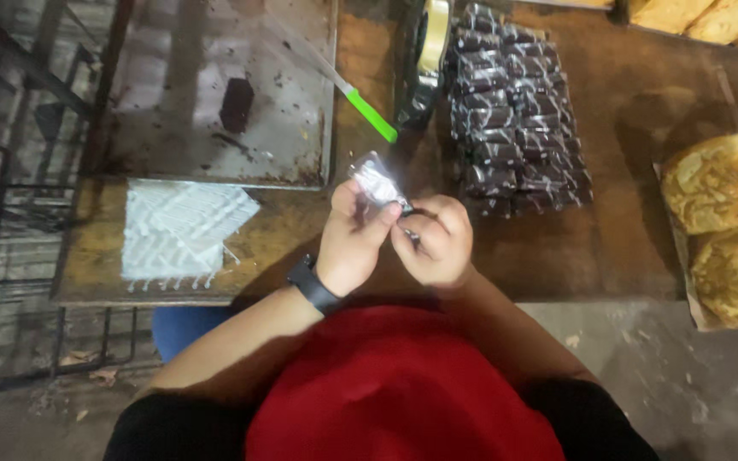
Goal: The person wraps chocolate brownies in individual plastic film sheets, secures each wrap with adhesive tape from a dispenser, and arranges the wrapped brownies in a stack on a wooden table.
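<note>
The brown tabletop [625, 239] filled most of the view, worn and stained. On it, toward eleven o'clock, lay a large metal tray [292, 162], scuffed and greasy, with one dark brown block [236, 104] resting near its middle. At twelve to one o'clock sat a stack of dark wrapped bars [516, 111], packed in tight rows. At three o'clock, golden flat pastries [719, 183] lay at the table's right edge. At nine o'clock, just below the tray, rested a pile of white ridged paper pieces [179, 229]. A green-handled knife [360, 104] lay slanting across the tray's right rim, its handle toward the bars, beside a roll of tape [430, 43] standing on edge at twelve o'clock.

At the centre, both hands met over the tabletop's near edge. The left hand [354, 243], a black wristband [312, 285] on its wrist, was pinched on a small clear shiny wrapper [377, 181] that stuck up toward twelve o'clock. The right hand [437, 243] was curled closed on the wrapper's lower end, touching the left hand's fingers.
</note>
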